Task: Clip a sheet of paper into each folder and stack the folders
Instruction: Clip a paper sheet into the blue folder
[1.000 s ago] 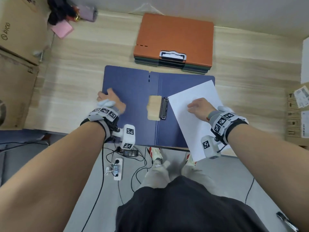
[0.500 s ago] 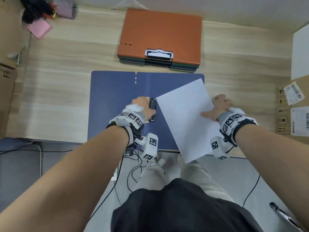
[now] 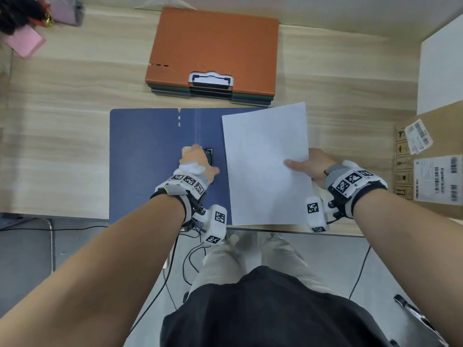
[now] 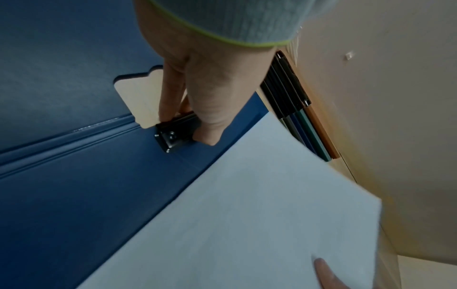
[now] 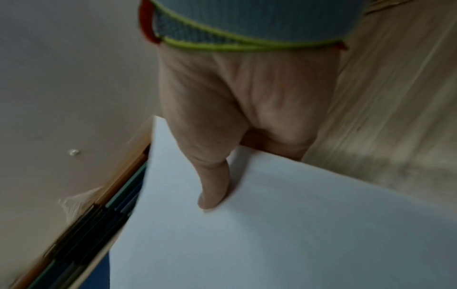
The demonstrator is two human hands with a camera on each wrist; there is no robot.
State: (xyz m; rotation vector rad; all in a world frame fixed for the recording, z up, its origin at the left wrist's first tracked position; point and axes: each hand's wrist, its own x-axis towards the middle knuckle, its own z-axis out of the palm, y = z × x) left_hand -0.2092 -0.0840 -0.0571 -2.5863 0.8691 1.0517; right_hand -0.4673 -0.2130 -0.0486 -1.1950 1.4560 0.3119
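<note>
Blue folder (image 3: 150,159) lies open on the wood desk (image 3: 62,146). Your L hand (image 3: 198,160) pinches its black clip (image 4: 176,134); R hand (image 3: 314,166) grips the paper sheet (image 3: 265,166) by its edge, over folder's R half. Orange-topped stack (image 3: 215,51) sits behind.

Left hand (image 4: 207,93) pinching black clip (image 4: 176,133)

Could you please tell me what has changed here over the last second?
The left hand left the blue folder's left flap and now grips the black clip. The right hand now pinches the paper, turning it square to the folder. The folder stack stayed put.
</note>
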